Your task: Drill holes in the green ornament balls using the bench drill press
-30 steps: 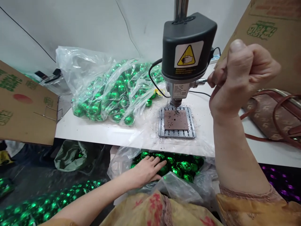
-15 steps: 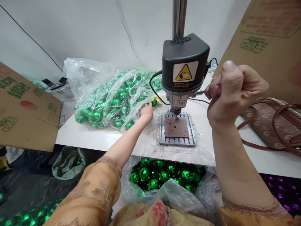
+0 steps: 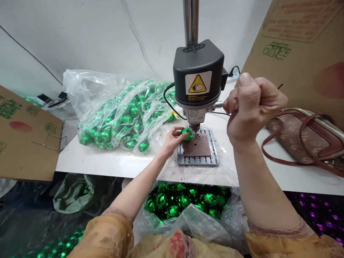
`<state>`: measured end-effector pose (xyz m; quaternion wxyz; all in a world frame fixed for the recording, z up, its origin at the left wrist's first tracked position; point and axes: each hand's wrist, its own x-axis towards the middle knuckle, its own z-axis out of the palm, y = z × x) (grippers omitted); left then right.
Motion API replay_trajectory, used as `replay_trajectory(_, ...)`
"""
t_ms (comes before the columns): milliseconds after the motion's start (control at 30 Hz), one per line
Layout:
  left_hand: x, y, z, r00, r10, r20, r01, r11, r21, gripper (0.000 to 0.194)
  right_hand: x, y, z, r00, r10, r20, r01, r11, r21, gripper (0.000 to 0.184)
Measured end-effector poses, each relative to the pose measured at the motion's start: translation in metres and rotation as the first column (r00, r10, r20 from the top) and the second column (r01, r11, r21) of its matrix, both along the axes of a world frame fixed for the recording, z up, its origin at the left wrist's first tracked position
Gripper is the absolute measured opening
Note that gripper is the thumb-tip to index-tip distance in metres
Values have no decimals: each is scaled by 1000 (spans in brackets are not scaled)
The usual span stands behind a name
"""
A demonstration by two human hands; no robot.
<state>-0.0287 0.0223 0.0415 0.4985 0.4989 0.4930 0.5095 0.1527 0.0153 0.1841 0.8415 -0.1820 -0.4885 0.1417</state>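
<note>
Between the thumb and fingers of my left hand (image 3: 173, 139) is a shiny green mirrored ball (image 3: 187, 134). It is held over the left edge of a brown square board (image 3: 200, 148), just left of the chuck of a small black drill press (image 3: 199, 75). Dark shavings lie on the board, which rests on the slotted metal base (image 3: 215, 152). My right hand (image 3: 251, 107) is closed around the feed handle (image 3: 218, 104) on the press's right side; the hand covers most of the handle.
A clear plastic bag (image 3: 118, 118) of green balls lies on the white table (image 3: 80, 163) at left. Below the table edge is an open bag of green balls (image 3: 184, 200). A patterned handbag (image 3: 303, 132) and cardboard (image 3: 303, 53) stand right; more cardboard (image 3: 24, 143) stands left.
My left hand has moved right from beside the plastic bag to the drill press, bringing a green ball. My right hand keeps its grip on the handle. The view has shifted slightly.
</note>
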Motion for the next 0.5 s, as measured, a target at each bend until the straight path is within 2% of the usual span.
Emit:
replay_trajectory(233,11,-5,-19,995,-38,-92,45,996,79,50,3,3,-5,986,-118,116,128,989,-79,52)
replay_trajectory(500,17,-7,-22,985,-62,-160,89,982,169,47,3,4,-6,995,-79,65,83,995,-49,52)
